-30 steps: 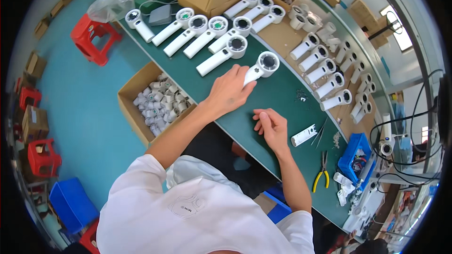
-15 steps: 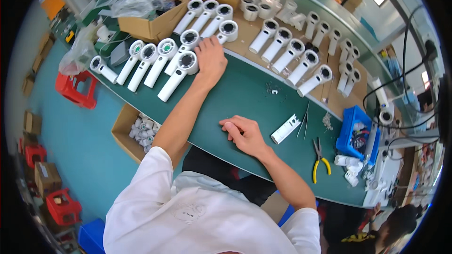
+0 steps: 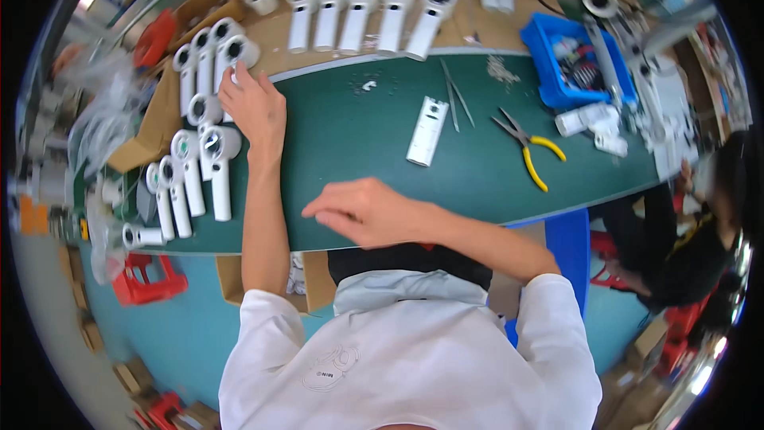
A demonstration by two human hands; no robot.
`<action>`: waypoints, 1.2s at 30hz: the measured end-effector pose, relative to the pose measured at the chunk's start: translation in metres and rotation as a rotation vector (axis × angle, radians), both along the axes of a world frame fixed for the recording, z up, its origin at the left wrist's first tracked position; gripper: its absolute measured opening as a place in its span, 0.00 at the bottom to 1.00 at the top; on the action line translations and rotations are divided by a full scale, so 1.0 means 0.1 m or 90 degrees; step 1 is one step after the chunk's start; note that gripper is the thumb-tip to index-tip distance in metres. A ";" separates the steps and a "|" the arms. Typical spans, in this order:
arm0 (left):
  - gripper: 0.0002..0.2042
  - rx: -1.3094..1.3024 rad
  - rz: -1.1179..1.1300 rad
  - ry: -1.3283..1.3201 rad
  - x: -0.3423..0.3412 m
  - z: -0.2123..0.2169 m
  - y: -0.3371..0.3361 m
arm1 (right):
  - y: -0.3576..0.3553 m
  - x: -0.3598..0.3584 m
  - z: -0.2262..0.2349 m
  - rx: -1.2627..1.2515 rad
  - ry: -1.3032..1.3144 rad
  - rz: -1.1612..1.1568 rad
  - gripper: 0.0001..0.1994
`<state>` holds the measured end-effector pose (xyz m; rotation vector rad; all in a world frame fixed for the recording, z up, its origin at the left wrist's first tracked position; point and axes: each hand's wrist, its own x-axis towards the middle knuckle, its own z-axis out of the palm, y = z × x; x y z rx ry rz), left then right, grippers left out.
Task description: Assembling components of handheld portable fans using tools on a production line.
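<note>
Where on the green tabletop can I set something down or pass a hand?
Widest: the tabletop between left hand and white case, beyond the right hand. Another patch lies between white case and pliers, toward the near edge. Crowded: the left end, with fans, and the right, with blue bin and white parts.

Fans (image 3: 220, 191) left, tweezers (image 3: 451, 95) between casing (image 3: 427, 134) and pliers (image 3: 524, 141)

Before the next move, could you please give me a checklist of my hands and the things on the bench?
1. Left hand gripping the round-headed white device: cannot tell; its fingers cover the handle.
2. Right hand empty: ok, nothing visible in it.
3. White casing apart from both hands: ok.
4. Tweezers lying on the bench: ok.
5. Pliers closed: not ok, handles spread.
</note>
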<state>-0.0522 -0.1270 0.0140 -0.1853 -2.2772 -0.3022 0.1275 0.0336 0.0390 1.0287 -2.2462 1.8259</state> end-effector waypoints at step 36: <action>0.34 0.506 -0.795 -0.466 2.91 0.70 1.19 | 1.04 1.81 -0.03 -0.580 -0.032 -0.433 0.28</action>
